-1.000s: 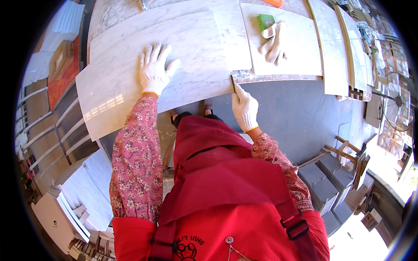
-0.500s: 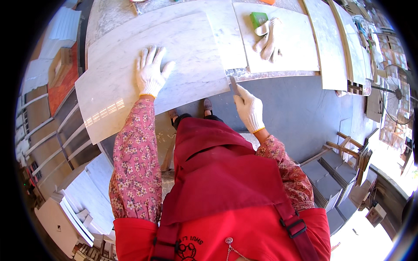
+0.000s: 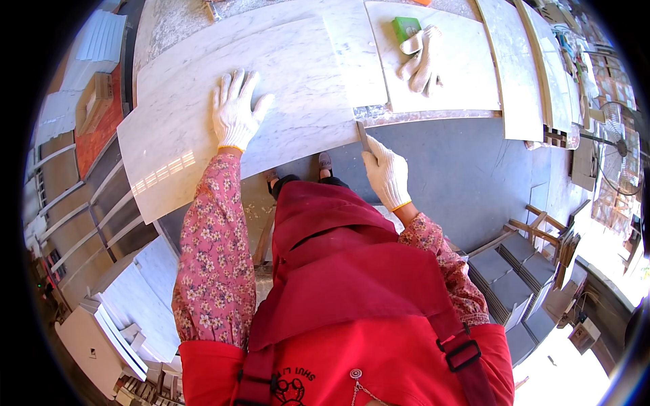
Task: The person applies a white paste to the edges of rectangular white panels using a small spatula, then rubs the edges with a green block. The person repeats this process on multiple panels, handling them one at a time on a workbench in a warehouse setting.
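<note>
A white marble slab [image 3: 291,88] with grey veins lies on top of another pale slab on the worktable, its near edge jutting out toward me. My left hand [image 3: 237,115], in a white knitted glove, rests flat on its upper face with the fingers spread. My right hand [image 3: 387,174], gloved the same way, is closed around a narrow flat grey tool, perhaps a file [image 3: 363,137]. The tool's far end meets the slab's right edge near the front corner; its grip is hidden inside my fingers.
A spare pair of white gloves [image 3: 423,61] and a green block [image 3: 406,28] lie on another pale slab [image 3: 467,81]. More long slabs [image 3: 514,68] lean at the right, near a standing fan [image 3: 619,145]. Grey tile stacks [image 3: 504,271] stand lower right, white panels [image 3: 142,298] lower left.
My right hand and the tool have shifted very slightly toward me along the slab's right edge. The left hand stays flat in its place on the slab.
</note>
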`<control>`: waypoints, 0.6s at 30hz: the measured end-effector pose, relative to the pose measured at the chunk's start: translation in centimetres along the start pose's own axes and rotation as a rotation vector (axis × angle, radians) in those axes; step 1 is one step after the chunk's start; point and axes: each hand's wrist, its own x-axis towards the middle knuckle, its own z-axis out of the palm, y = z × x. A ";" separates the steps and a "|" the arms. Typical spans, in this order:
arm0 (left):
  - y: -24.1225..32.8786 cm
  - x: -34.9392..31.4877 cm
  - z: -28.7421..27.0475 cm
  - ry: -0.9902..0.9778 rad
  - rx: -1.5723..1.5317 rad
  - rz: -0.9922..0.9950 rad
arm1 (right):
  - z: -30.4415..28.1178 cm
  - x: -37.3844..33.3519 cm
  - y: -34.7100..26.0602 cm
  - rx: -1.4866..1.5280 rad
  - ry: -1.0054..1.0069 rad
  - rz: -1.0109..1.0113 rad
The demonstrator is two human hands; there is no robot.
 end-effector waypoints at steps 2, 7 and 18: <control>0.1 0.0 -0.2 -0.056 -0.010 -0.023 | 0.0 0.2 -0.1 -0.004 -0.028 0.011; 0.1 -0.1 -0.2 -0.082 -0.009 -0.033 | 0.5 0.9 -0.1 -0.030 -0.030 0.000; 0.9 -1.5 -0.7 -0.090 -0.013 0.036 | 3.1 0.9 0.6 0.147 0.038 0.074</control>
